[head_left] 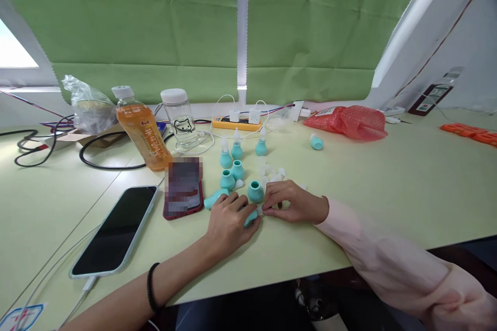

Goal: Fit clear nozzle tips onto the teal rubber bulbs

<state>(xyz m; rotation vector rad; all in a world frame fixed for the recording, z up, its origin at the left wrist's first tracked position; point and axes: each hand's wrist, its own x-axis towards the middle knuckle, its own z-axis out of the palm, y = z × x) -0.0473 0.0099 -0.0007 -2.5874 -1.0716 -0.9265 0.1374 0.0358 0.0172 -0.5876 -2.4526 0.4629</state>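
My left hand (231,222) is closed around a teal rubber bulb (250,218) lying low over the table, partly hidden by the fingers. From the right, my right hand (293,200) pinches a small whitish translucent tip (260,210) at the bulb's mouth. How far the tip sits in the bulb I cannot tell. Just beyond my fingers an upright teal bulb (255,192) shows its bare mouth. Two more open bulbs (227,180) stand behind, and another bulb (215,199) lies beside my left hand. Three bulbs with clear tips (236,150) stand farther back. Loose translucent pieces (276,177) lie behind my right hand.
A red-cased phone (183,196) and a larger charging phone (116,232) lie at left. An orange drink bottle (143,134), a clear jar (180,116) and a power strip (221,123) stand behind. One bulb (317,142) lies near a red plastic bag (347,121).
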